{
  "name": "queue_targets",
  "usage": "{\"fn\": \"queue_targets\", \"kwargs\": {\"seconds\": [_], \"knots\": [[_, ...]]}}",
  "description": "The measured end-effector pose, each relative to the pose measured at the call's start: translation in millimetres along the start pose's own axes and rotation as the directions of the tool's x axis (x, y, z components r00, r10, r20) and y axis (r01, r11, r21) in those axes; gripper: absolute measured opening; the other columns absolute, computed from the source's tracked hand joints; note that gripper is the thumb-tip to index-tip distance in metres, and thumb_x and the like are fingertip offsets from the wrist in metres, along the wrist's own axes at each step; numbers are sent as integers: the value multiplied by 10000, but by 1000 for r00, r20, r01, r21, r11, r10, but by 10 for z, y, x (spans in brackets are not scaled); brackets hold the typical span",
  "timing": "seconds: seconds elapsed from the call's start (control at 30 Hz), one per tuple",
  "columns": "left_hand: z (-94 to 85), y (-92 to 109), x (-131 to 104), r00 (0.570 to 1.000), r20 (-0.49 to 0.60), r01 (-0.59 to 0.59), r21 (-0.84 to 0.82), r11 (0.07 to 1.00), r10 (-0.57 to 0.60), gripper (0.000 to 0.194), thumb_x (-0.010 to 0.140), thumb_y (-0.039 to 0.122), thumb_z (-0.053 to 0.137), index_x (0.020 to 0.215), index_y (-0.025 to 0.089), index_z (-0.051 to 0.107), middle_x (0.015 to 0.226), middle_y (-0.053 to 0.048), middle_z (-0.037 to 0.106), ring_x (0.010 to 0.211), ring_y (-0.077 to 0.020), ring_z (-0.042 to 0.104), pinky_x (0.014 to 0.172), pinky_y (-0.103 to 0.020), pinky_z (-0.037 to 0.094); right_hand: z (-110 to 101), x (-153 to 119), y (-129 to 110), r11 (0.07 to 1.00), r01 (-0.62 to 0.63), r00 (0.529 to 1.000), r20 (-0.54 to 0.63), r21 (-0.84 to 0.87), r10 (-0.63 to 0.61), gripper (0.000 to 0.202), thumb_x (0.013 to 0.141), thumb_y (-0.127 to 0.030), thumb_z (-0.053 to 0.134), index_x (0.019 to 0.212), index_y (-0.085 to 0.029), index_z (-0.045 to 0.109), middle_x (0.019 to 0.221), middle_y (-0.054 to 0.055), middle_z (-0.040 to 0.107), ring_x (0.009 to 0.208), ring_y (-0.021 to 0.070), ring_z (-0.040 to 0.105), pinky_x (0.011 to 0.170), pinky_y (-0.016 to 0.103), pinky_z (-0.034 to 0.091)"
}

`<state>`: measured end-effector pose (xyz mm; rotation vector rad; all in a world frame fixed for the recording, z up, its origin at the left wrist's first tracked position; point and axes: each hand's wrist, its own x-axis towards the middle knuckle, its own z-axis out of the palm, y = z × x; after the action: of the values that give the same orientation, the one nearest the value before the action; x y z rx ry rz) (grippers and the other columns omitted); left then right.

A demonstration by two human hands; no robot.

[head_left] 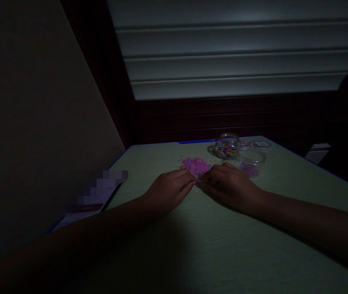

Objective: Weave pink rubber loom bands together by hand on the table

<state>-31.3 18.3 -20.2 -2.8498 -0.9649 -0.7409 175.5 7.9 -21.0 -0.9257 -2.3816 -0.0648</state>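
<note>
Just in front of me on the table, a loose heap of thin pink and purple bands (196, 165) lies beyond my fingertips. My left hand (170, 185) is closed in a pinch at the near edge of this heap. Facing it, my right hand (231, 183) is also closed, its fingertips almost meeting the left ones. Something small and pale shows between the two pinches, too dim to name. Close behind my right hand stands an open clear jar (261, 157) with some pink and purple bands at its bottom.
Another clear jar (229, 138), holding colourful hair ties, stands behind on the pale green table (222, 245). A round clear lid (260, 144) lies at the back right. Papers or a book (89, 206) lie at the left edge, beside the wall.
</note>
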Motion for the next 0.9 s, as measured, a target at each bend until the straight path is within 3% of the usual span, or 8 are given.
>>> {"fn": "queue_targets", "kwargs": {"seconds": [0.63,0.77,0.9], "knots": [[-9,3,2,1000,18,-4,20,1000,3,201,868,234,398,931,165,576,878,-42,592,807,-130,544,716,-247,439,-12,6,-5,999,13,999,38,46,-15,202,874,-255,421,912,-148,588,822,64,588,731,131,529,641,241,372],[-17,14,1,1000,16,2,20,1000,-3,189,865,235,405,913,171,575,883,-37,590,802,-127,545,708,-239,435,-29,-2,-10,998,60,998,39,-24,-59,214,880,-251,406,926,-143,585,826,72,586,734,136,524,656,250,370],[-16,20,-4,1000,6,-3,19,1000,3,178,862,227,409,906,173,572,883,-35,590,808,-127,544,708,-234,432,-81,-17,-2,962,155,986,96,-223,-137,187,866,-234,428,886,-141,590,786,72,579,717,150,497,652,269,338]]}}
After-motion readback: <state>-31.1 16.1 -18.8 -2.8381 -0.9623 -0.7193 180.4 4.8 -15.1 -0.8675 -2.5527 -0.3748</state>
